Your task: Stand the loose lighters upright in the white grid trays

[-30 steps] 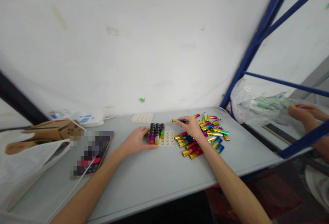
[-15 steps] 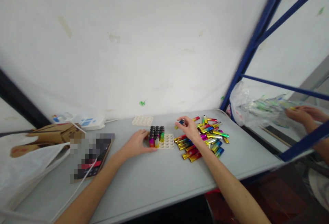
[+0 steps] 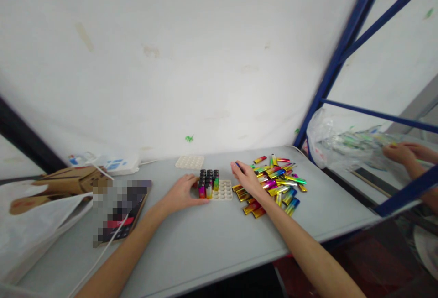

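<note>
A white tray (image 3: pixel 224 190) with round holes lies on the grey table (image 3: pixel 205 243). Several colourful lighters (image 3: pixel 208 180) stand upright in its left part. My left hand (image 3: pixel 180 193) grips the tray's left end, thumb behind and fingers in front. My right hand (image 3: pixel 247 178) hovers low between the tray and a loose pile of shiny lighters (image 3: pixel 278 181). Its fingers are closed round one lighter, whose dark blue tip shows at the fingertips.
A second white tray (image 3: pixel 189 161) with nothing in it lies by the wall. At the left are a power strip (image 3: pixel 118 163), a cardboard box (image 3: pixel 68 177), a phone (image 3: pixel 119 206) and a white bag (image 3: pixel 27 225). Beyond the blue frame (image 3: pixel 342 47), another person's hands (image 3: pixel 404 152) handle a plastic bag (image 3: pixel 338 145).
My right hand took a lighter from the pile's far side, lifted it, then came down and left toward the tray. My left hand stayed on the tray.
</note>
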{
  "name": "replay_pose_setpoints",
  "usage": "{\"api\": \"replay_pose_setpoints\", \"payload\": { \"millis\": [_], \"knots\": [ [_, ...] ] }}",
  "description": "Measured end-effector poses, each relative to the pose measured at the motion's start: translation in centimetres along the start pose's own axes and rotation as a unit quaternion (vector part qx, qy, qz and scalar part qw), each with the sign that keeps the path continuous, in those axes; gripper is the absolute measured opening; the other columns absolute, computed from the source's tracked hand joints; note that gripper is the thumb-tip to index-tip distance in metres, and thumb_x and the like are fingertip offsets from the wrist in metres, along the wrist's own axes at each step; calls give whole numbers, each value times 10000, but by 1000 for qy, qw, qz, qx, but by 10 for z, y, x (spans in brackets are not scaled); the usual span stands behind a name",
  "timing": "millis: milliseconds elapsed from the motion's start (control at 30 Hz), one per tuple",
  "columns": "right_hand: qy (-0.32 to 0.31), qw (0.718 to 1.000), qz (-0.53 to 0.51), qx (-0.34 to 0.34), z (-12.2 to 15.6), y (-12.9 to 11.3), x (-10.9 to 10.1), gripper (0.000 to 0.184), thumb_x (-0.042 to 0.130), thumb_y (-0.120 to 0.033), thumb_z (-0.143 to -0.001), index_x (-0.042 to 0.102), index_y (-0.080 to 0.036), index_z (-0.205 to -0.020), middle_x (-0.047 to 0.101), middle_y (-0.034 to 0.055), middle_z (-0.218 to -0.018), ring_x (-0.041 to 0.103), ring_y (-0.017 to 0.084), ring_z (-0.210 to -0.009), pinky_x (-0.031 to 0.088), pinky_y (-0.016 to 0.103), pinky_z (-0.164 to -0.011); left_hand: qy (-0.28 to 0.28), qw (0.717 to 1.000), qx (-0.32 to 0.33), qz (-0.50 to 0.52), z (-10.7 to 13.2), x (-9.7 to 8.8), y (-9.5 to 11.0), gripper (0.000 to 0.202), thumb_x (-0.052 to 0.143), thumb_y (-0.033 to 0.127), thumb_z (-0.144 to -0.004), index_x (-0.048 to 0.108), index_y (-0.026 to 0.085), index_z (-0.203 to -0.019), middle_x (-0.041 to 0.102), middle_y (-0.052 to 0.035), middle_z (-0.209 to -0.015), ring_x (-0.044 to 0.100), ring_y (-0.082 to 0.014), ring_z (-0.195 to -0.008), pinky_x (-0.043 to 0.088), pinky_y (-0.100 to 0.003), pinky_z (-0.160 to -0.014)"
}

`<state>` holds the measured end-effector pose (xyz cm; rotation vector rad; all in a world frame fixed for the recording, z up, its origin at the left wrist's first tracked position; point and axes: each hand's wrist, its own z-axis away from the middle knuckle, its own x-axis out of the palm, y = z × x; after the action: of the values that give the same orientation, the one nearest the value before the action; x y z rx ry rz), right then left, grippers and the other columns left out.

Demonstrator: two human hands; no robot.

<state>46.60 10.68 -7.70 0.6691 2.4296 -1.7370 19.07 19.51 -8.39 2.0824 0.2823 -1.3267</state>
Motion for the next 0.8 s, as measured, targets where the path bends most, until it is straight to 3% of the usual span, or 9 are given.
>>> {"api": "replay_pose_setpoints", "payload": {
  "millis": [100,200,367,500,633,800],
  "knots": [
    [46,996,79,-10,1,-1,3,533,509,-657,-941,369,-247,-630,332,-43,-618,347,133,-619,253,284,-581,5,1000,-1,8,0,0,1,623,834,781,-693,715,214,-924,736,-92,-987,678,-320,-933,550,-423,-862],
    [49,994,98,-1,3,-2,4,442,486,-565,-886,322,-254,-618,275,-45,-618,310,126,-605,209,293,-579,3,1000,-2,15,0,0,1,607,838,762,-701,711,216,-937,732,-79,-979,678,-308,-918,548,-406,-839],
    [51,994,95,-17,4,-9,4,306,461,-472,-851,400,-242,-658,366,-41,-626,377,136,-627,269,279,-602,1,1000,-6,9,0,0,1,619,847,755,-693,702,212,-953,722,-76,-981,677,-309,-927,540,-403,-843],
    [27,994,99,-34,4,-17,4,382,491,-540,-905,434,-235,-681,400,-42,-627,402,140,-644,297,270,-617,-4,1000,-1,0,0,-1,2,604,834,758,-709,687,209,-912,714,-78,-972,669,-308,-917,532,-404,-835],
    [-3,990,131,-42,7,-20,7,449,502,-558,-917,382,-237,-627,343,-49,-580,353,127,-601,247,277,-588,-6,1000,3,3,-1,-1,2,597,838,752,-704,684,211,-903,714,-76,-974,668,-305,-913,532,-403,-839],
    [-7,990,133,-43,10,-20,8,238,495,-388,-857,522,-216,-694,455,-38,-612,427,134,-609,278,270,-600,5,1000,1,4,-1,0,2,601,847,755,-682,685,216,-891,712,-68,-945,669,-308,-911,533,-406,-839]
  ]
}}
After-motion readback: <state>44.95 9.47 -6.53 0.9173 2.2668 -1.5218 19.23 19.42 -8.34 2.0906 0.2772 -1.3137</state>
